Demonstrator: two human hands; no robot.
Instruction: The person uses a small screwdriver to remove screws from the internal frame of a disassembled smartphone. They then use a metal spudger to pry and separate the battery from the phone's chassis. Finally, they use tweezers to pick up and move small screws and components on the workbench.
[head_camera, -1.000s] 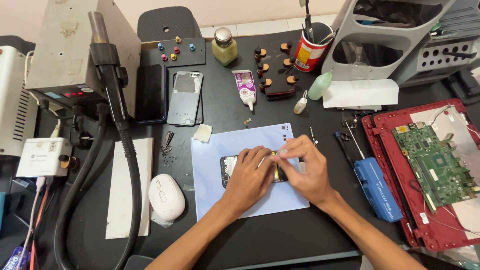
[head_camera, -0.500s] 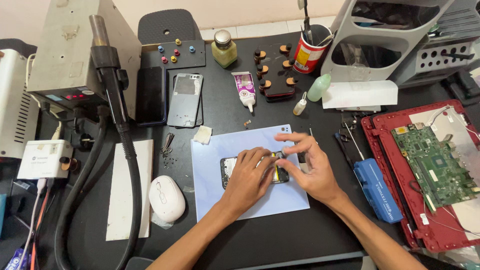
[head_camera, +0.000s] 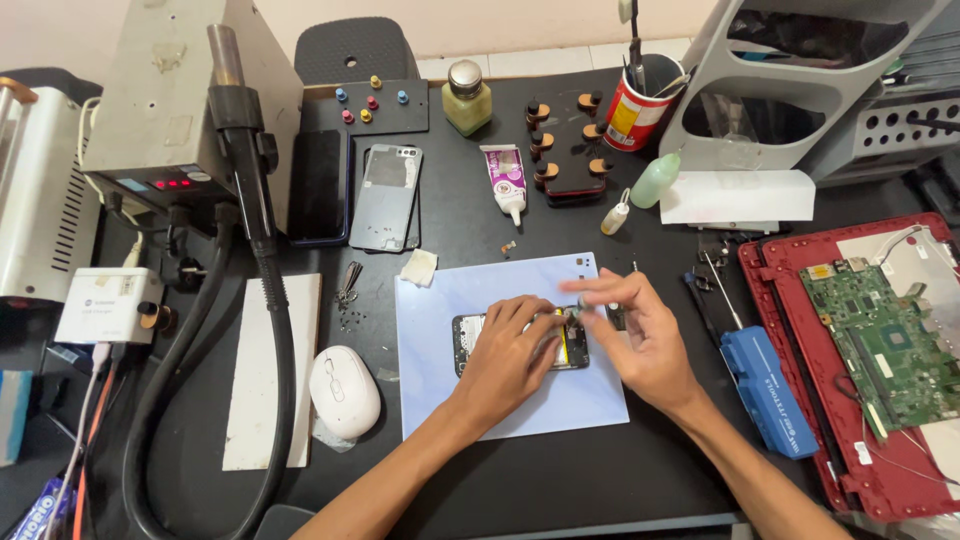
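Note:
An opened phone (head_camera: 468, 338) with its insides showing lies on a light blue mat (head_camera: 440, 400) in the middle of the black desk. My left hand (head_camera: 505, 358) rests on top of the phone with curled fingers and holds it down, covering most of it. My right hand (head_camera: 645, 340) hovers just right of the phone. Its index finger and thumb reach towards the phone's right end. The fingertips are blurred, so I cannot tell if they pinch a small part.
A white mouse (head_camera: 345, 390) and a white slab (head_camera: 262, 370) lie left of the mat, beside a hot-air station (head_camera: 190, 100) with a black hose. A blue tool case (head_camera: 768, 390) and a red laptop shell (head_camera: 790, 330) with a green board (head_camera: 880, 340) lie to the right. A glue tube (head_camera: 505, 180), phone back covers (head_camera: 385, 198) and a red cup (head_camera: 635, 115) stand behind.
My right hand has lifted off the phone's far edge and shifted a little to the right, with its fingers spread more. My left hand has stayed on the phone.

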